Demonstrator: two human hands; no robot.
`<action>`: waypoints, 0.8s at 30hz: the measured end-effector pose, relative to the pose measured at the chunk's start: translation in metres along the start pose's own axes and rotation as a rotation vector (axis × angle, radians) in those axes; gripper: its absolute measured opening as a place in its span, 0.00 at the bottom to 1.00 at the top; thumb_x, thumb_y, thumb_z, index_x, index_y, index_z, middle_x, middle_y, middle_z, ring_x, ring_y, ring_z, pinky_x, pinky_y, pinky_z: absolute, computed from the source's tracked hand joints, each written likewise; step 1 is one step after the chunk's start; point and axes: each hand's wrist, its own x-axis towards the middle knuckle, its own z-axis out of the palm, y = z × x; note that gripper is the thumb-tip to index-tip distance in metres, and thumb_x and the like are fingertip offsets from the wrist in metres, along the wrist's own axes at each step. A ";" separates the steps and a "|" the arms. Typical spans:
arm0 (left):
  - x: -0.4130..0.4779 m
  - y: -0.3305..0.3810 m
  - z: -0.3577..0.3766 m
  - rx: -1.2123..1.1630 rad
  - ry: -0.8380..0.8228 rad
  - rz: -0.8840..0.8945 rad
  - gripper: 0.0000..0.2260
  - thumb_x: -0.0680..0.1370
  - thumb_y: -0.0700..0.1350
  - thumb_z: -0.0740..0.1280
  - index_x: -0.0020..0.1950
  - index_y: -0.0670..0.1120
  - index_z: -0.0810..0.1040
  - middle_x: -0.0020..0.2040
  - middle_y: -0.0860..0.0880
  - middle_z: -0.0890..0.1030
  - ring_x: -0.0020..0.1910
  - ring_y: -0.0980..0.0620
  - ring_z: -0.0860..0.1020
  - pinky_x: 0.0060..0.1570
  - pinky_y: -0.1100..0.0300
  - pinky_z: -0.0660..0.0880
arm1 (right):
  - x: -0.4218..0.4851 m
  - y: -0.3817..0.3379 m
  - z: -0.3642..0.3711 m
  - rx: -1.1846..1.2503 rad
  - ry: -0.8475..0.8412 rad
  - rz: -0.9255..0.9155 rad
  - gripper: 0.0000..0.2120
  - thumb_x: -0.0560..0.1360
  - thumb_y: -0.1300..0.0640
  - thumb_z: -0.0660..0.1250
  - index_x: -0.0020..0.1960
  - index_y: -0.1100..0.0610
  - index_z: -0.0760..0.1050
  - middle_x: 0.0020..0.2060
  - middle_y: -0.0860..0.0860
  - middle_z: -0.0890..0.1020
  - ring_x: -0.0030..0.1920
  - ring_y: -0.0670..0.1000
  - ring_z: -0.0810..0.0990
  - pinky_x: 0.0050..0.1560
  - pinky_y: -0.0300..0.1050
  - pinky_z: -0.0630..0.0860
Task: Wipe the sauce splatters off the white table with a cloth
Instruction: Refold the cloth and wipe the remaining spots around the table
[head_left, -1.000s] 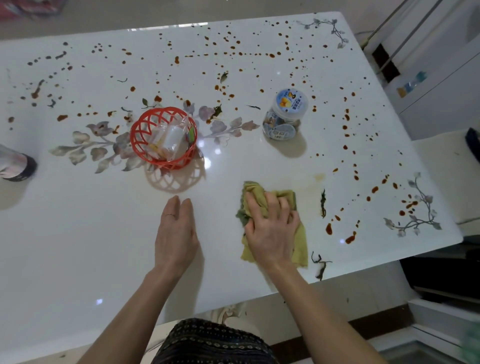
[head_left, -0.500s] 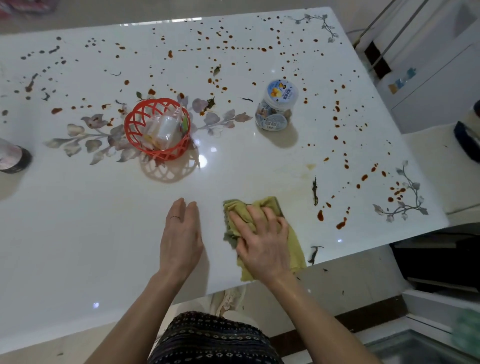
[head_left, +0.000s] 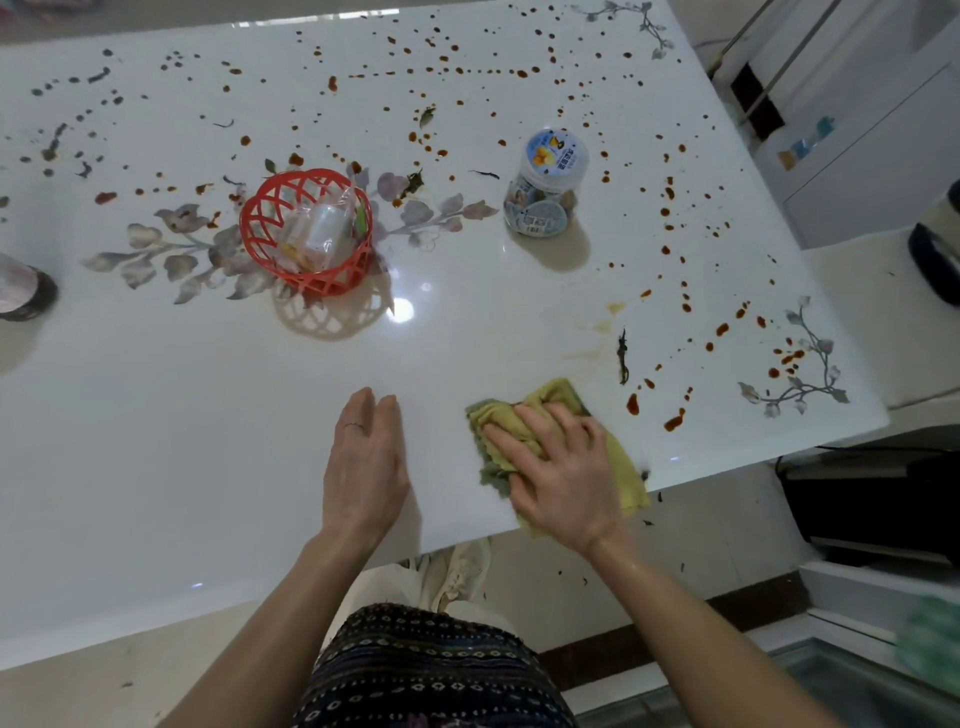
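Your right hand (head_left: 563, 478) presses flat, fingers spread, on the crumpled yellow-green cloth (head_left: 621, 465) at the near edge of the glossy white table (head_left: 208, 441). Your left hand (head_left: 366, 462) rests open at its 9 o'clock. Sweep firmly towards the red-brown sauce splatters (head_left: 674, 422) at 2 o'clock.

Bright overhead light, glare spots on glossy table (head_left: 156, 441), soft shadows, wide-angle bending, blurred edges

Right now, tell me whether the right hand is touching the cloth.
Touching. The head view shows the right hand lying on the cloth, fingers spread across its folds, pressing it onto the white table.
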 end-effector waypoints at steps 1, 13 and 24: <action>-0.001 0.000 -0.002 0.014 0.011 0.017 0.22 0.75 0.36 0.59 0.70 0.40 0.64 0.72 0.39 0.60 0.70 0.39 0.61 0.64 0.46 0.67 | 0.001 0.012 0.000 -0.014 -0.003 0.031 0.25 0.74 0.46 0.63 0.71 0.44 0.74 0.68 0.52 0.75 0.66 0.60 0.72 0.62 0.61 0.68; 0.000 0.031 -0.001 -0.249 0.074 0.009 0.19 0.77 0.36 0.60 0.68 0.42 0.67 0.64 0.42 0.70 0.61 0.45 0.71 0.58 0.56 0.69 | 0.026 -0.024 -0.018 0.336 -0.027 0.180 0.30 0.74 0.40 0.63 0.75 0.45 0.67 0.75 0.52 0.66 0.74 0.55 0.63 0.70 0.55 0.59; 0.037 0.044 0.010 -0.177 -0.109 -0.073 0.07 0.71 0.42 0.68 0.40 0.46 0.69 0.43 0.48 0.71 0.40 0.49 0.70 0.35 0.61 0.63 | 0.039 -0.040 -0.018 0.378 0.102 0.586 0.13 0.73 0.53 0.73 0.57 0.52 0.79 0.55 0.47 0.76 0.59 0.49 0.70 0.58 0.44 0.66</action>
